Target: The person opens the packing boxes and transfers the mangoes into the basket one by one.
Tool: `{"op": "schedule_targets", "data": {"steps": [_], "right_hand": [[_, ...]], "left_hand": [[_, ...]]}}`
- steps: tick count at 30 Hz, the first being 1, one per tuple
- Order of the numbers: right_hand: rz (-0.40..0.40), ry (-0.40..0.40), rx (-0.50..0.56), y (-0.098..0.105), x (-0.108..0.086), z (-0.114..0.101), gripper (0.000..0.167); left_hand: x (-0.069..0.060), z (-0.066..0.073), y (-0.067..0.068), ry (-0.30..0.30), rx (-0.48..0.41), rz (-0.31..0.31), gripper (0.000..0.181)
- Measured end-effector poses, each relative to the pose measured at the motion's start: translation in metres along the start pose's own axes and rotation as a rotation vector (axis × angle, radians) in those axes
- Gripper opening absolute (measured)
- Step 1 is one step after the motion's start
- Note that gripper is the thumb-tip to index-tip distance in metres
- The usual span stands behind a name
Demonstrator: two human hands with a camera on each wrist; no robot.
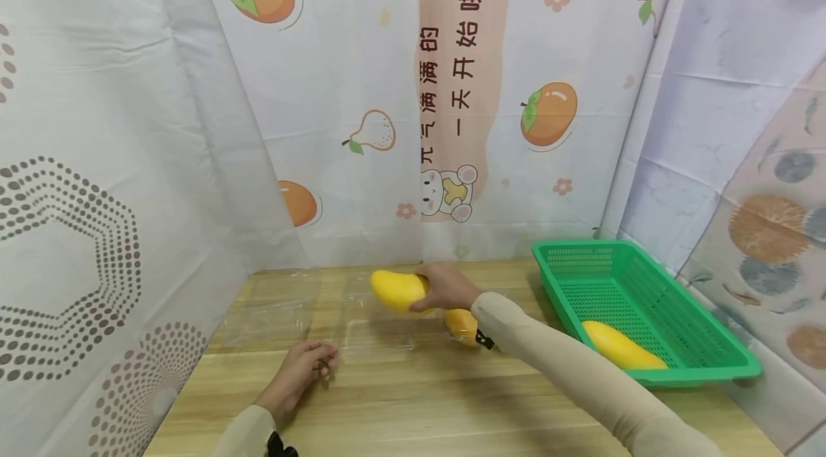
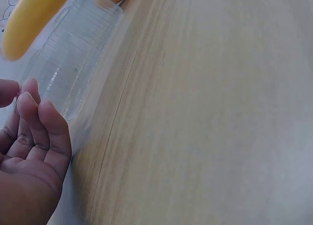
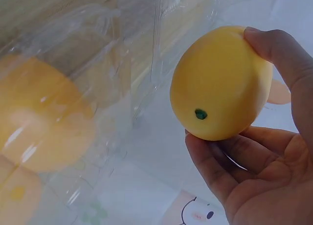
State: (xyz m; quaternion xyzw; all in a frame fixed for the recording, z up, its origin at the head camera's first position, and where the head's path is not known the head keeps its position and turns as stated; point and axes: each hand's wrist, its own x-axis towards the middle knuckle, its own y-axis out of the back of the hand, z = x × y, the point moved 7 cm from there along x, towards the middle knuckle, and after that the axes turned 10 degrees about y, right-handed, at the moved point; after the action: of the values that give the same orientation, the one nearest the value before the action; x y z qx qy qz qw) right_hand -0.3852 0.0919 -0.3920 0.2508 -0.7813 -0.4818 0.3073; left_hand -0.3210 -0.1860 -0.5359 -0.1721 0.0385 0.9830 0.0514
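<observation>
From my seat I have the right hand [image 1: 448, 287] gripping a plain yellow mango [image 1: 396, 290], thumb on one side and fingers on the other, its green stem spot showing in the right wrist view. The mango is held up off the wooden table [image 1: 413, 414], around the far part of the middle clear plastic box [image 1: 374, 338]. My left hand [image 1: 300, 374] holds nothing I can make out, fingers loosely bent, near and left of that box; I cannot tell whether thumb and fingertips touch. Farther left sits another clear box [image 1: 267, 324]. Right of the middle, an orange-yellow fruit [image 1: 459, 321] shows through clear plastic. At the far right, a green basket [image 1: 697, 374] holds a second mango [image 1: 619, 346]
</observation>
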Motion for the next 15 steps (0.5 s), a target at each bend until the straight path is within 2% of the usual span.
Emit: {"op": "schedule_targets", "data": {"steps": [7, 15], "right_hand": [[0.014, -0.001, 0.046, 0.014, -0.012, 0.008, 0.047], [0.019, -0.059, 0.084, 0.031, -0.028, 0.026, 0.047]], "left_hand": [[0.0, -0.001, 0.0, 0.001, 0.002, -0.005, 0.026], [-0.001, -0.002, 0.001, 0.0, 0.001, -0.006, 0.024]]}}
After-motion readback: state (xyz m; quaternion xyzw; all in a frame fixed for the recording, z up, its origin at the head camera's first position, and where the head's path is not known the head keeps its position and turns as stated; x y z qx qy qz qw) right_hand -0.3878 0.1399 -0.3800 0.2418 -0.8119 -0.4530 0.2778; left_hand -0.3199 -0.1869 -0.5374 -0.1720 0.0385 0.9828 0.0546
